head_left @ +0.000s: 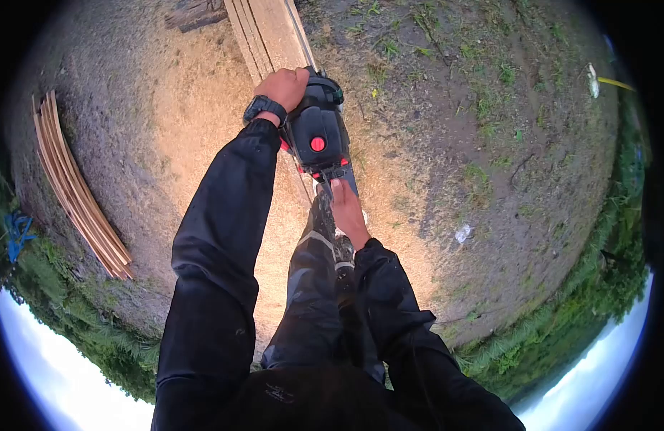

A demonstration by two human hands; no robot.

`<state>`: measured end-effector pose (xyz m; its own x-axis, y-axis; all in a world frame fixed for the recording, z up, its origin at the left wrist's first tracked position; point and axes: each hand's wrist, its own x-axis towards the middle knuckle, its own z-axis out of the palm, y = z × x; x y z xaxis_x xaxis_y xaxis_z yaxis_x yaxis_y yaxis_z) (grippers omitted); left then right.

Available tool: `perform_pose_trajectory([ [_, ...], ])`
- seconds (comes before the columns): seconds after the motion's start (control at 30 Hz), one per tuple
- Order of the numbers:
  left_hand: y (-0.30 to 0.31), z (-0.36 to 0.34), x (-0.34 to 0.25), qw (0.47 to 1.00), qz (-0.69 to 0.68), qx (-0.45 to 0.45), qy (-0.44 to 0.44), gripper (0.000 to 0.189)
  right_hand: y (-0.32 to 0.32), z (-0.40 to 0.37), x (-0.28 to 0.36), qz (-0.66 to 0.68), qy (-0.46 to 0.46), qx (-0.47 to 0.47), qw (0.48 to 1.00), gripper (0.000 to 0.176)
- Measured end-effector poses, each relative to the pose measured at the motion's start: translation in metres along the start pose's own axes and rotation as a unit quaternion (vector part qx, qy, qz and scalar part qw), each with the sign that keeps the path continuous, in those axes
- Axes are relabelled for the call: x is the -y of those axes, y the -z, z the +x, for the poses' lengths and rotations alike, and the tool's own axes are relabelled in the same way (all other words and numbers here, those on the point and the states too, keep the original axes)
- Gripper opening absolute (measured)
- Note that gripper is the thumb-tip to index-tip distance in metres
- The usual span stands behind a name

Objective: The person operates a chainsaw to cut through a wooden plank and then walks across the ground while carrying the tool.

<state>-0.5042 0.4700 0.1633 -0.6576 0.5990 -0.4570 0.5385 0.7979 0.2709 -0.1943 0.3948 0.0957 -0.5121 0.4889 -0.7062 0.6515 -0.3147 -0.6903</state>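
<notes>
A black chainsaw (316,123) with red parts is in front of me at the near end of sawn timber (274,36). My left hand (283,89), with a black watch at the wrist, is wrapped round its front handle. At the back, my right hand (346,210) grips the rear handle, its fingers partly hidden. Long cuts run lengthwise through the timber, splitting it into boards. Along its right side shows a thin strip that looks like the saw's guide bar. The cutting edge is not visible.
Pale sawdust (192,136) covers the ground around the timber and my feet. Several long cut boards (80,190) lie in a stack at the left. A rough log piece (195,14) sits under the timber. Litter (463,233) lies on the right, with grass beyond.
</notes>
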Motion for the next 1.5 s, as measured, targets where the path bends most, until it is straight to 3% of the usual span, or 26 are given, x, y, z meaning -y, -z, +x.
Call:
perform_pose_trajectory([
  [0.07, -0.012, -0.008, 0.001, 1.000, 0.007, 0.008, 0.008, 0.056, 0.001, -0.008, -0.010, 0.027, 0.002, -0.002, 1.000, 0.051],
  [0.13, -0.034, -0.008, 0.012, 0.998, 0.008, -0.041, -0.044, 0.053, 0.002, -0.016, -0.021, 0.022, 0.002, -0.006, 1.000, 0.051],
  [0.27, -0.060, -0.018, 0.022, 0.995, 0.046, -0.045, -0.079, 0.045, 0.008, -0.034, -0.034, -0.002, -0.007, -0.005, 1.000, 0.052],
  [0.33, -0.062, -0.033, 0.015, 0.998, 0.037, 0.000, -0.053, 0.055, 0.008, -0.044, -0.047, 0.005, -0.008, -0.007, 1.000, 0.052],
  [0.57, -0.082, -0.044, 0.023, 0.999, 0.017, -0.007, -0.031, 0.055, 0.006, -0.050, -0.052, -0.020, 0.022, -0.030, 0.999, 0.051],
  [0.83, -0.070, -0.059, 0.014, 1.000, -0.009, 0.001, 0.027, 0.055, -0.003, -0.046, -0.071, 0.007, 0.002, -0.012, 1.000, 0.049],
  [0.9, -0.070, -0.063, 0.012, 1.000, -0.010, 0.001, 0.024, 0.055, -0.001, -0.048, -0.070, 0.010, -0.041, 0.003, 0.999, 0.048],
  [1.17, -0.119, -0.076, 0.027, 0.999, 0.029, -0.021, -0.033, 0.055, -0.007, -0.052, -0.132, 0.015, 0.024, -0.017, 0.999, 0.047],
  [1.33, -0.134, -0.121, 0.015, 0.999, -0.016, -0.026, 0.030, 0.055, -0.008, -0.065, -0.167, 0.021, 0.017, -0.016, 1.000, 0.048],
  [1.4, -0.163, -0.116, 0.030, 0.997, 0.013, -0.067, -0.041, 0.055, -0.009, -0.068, -0.182, 0.009, 0.031, -0.024, 0.999, 0.049],
  [1.5, -0.184, -0.128, 0.032, 0.998, 0.016, -0.051, -0.030, 0.057, -0.009, -0.071, -0.210, -0.006, 0.043, -0.022, 0.999, 0.049],
])
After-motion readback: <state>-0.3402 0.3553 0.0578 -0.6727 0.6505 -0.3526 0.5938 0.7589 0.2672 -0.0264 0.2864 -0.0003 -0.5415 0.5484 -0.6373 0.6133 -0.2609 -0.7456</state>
